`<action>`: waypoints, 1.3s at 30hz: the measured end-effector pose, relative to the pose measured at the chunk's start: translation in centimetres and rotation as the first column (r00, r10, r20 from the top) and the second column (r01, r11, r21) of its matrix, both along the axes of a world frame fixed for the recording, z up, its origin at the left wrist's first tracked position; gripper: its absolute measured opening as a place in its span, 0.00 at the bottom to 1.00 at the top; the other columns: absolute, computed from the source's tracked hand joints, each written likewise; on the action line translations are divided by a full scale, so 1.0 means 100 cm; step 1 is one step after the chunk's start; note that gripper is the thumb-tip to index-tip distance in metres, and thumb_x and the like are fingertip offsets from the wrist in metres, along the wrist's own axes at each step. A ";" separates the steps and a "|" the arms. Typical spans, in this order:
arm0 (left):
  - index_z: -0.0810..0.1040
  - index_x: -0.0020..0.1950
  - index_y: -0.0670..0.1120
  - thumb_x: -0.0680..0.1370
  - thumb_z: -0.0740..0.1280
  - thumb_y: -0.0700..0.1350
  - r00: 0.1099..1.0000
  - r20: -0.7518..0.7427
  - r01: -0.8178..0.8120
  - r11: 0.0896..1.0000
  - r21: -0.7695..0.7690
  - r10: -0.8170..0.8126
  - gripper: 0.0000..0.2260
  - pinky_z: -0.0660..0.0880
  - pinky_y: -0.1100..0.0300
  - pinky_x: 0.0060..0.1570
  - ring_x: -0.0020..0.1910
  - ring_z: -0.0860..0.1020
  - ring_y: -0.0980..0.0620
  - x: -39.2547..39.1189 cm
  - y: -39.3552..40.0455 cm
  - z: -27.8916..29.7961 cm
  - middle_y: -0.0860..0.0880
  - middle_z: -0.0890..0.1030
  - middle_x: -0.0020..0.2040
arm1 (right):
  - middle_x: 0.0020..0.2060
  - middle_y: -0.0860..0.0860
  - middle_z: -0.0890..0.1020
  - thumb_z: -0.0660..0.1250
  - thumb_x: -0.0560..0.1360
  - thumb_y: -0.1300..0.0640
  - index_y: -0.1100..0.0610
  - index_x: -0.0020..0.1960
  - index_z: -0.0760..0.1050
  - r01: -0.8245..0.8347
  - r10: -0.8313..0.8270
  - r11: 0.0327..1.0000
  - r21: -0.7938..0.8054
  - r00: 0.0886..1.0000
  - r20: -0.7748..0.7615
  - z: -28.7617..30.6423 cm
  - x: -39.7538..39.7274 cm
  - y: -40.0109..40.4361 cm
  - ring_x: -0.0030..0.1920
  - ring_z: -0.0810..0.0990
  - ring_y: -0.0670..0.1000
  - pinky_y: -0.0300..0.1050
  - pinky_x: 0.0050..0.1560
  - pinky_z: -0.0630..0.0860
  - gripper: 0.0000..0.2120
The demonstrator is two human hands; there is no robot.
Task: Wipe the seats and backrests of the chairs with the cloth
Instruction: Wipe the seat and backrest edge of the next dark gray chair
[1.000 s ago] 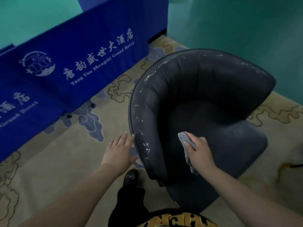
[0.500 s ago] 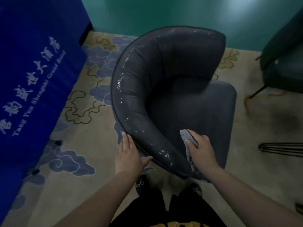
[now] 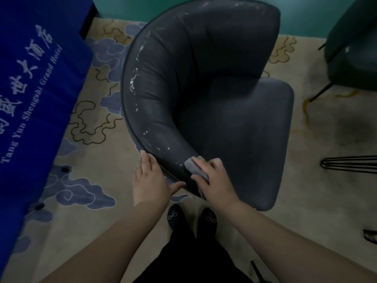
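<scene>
The dark grey chair (image 3: 214, 94) is filling the middle of the view, its curved backrest flecked with white marks from 12 round to 7 o'clock. At 6 o'clock the right hand (image 3: 216, 180) is gripping the grey cloth (image 3: 194, 168), fingers curled round it, pressing it on the near end of the backrest. Just beside it, toward 7 o'clock, the left hand (image 3: 150, 180) is lying flat against the backrest's outer edge, fingers straight and together, thumb spread. A blue banner (image 3: 36, 82) is hanging at 9 o'clock, a green chair (image 3: 355, 48) standing at 2 o'clock on the patterned carpet (image 3: 98, 152).
</scene>
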State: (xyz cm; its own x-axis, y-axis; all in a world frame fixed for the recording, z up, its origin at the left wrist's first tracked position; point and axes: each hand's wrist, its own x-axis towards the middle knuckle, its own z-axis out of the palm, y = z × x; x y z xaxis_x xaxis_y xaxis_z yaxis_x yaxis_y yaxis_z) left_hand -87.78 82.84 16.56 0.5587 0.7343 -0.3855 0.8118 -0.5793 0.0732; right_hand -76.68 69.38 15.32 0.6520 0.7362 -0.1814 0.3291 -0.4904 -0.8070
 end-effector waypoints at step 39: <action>0.45 0.79 0.36 0.63 0.73 0.67 0.997 0.060 -0.053 0.998 -0.044 0.056 0.60 0.52 0.54 0.75 0.78 0.50 0.44 0.009 -0.004 0.001 0.40 0.44 0.80 | 0.45 0.57 0.69 0.66 0.77 0.60 0.51 0.67 0.74 -0.075 0.066 0.993 0.089 0.993 0.103 -0.029 0.014 0.027 0.41 0.75 0.55 0.52 0.46 0.77 0.18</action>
